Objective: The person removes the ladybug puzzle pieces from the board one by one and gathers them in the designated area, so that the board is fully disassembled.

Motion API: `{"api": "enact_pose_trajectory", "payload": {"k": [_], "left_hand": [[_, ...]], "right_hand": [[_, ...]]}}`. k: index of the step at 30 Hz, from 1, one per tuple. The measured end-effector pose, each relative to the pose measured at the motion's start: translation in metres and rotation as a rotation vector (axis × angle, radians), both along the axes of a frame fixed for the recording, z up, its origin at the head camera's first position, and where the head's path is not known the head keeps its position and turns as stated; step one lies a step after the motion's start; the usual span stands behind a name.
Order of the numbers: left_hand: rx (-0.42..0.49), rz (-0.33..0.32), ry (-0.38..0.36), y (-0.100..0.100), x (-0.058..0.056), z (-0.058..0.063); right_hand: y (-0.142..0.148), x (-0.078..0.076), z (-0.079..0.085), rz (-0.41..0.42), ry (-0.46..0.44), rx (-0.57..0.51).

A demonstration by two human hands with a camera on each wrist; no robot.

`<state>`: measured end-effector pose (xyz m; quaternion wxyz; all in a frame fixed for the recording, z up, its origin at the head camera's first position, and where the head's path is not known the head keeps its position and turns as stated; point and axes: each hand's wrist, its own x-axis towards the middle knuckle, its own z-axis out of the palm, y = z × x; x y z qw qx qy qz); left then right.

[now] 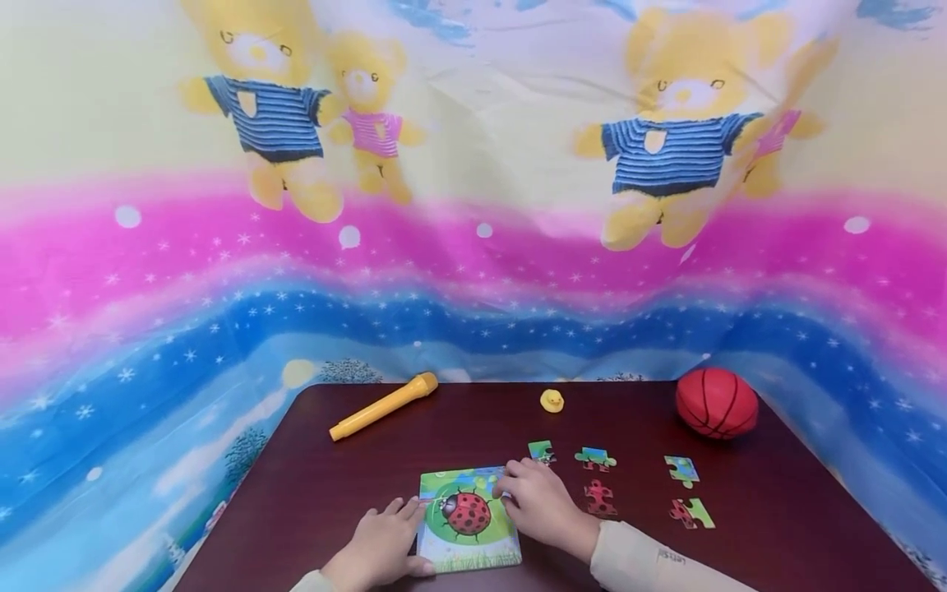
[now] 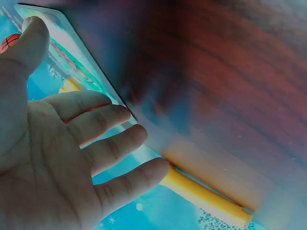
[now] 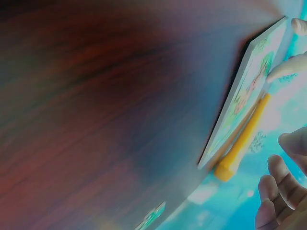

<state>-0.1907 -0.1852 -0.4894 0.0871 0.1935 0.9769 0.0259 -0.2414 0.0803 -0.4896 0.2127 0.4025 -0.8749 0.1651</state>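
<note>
- Writing: small dark lettering (image 1: 672, 557) on the pale right sleeve (image 1: 636, 555); maybe starts "Let", too blurred to be sure.
- Ladybug board (image 1: 468, 520): flat, squarish, pale edge, printed with a red black-spotted ladybug on a green disc; lies on the table (image 1: 296, 493) between both hands.
- Left hand (image 1: 381, 543): fingers extended, slightly apart, at board's left edge; thumb at its near left corner; grips nothing.
- Right hand (image 1: 543, 503): fingers loosely bent, holding nothing, fingertips over board's far right corner.
- Puzzle pieces, flat, knobs and notches: green-blue piece (image 1: 541, 450) just beyond right hand; red spotted piece (image 1: 600, 498) right of it; three more farther right and beyond, all apart.
- Table: reddish-brown, wood grain, sheen.
- Far side: yellow stick-shaped toy microphone (image 1: 383, 407) left, small yellow duck (image 1: 552, 401) mid, red ball (image 1: 717, 403) with black basketball lines right.
- Backdrop (image 1: 473, 247): creased cloth, printed bears in striped shirts.
</note>
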Motion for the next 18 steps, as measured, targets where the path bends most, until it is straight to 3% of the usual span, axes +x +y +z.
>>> {"api": "enact_pose_trajectory", "payload": {"k": [8,18], "left_hand": [[-0.024,-0.005,0.009,-0.004,-0.001,-0.007],[-0.061,-0.006,0.044,-0.007,0.001,-0.005]], "right_hand": [[-0.022,0.000,-0.003,0.033,-0.033,0.005],[-0.047,0.003,-0.010,0.016,-0.009,0.040]]}}
